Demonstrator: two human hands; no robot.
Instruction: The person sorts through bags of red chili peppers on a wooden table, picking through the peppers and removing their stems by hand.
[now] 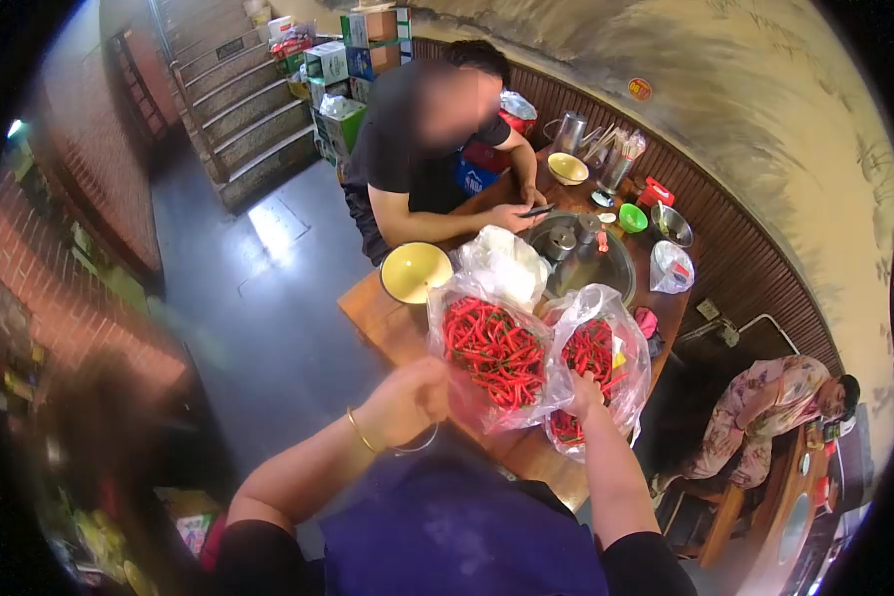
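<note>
Two clear plastic bags of red chilies lie open on the wooden table (372,310). My left hand (412,399), with a bracelet at the wrist, is at the near left side of the larger bag (495,353); its fingers are curled, and what they hold, if anything, cannot be made out. My right hand (584,393) reaches into the smaller bag (588,348), its fingertips among the chilies. A white plastic bag (507,266) sits behind them, and a yellow bowl (416,273) stands at the left.
Across the table a person (407,149) leans in, holding a phone (537,211). A round metal basin (611,263) is set in the table. Behind it are a green bowl (633,218), a chopstick holder (617,167) and another bowl (567,169). Another person (765,407) sits at right.
</note>
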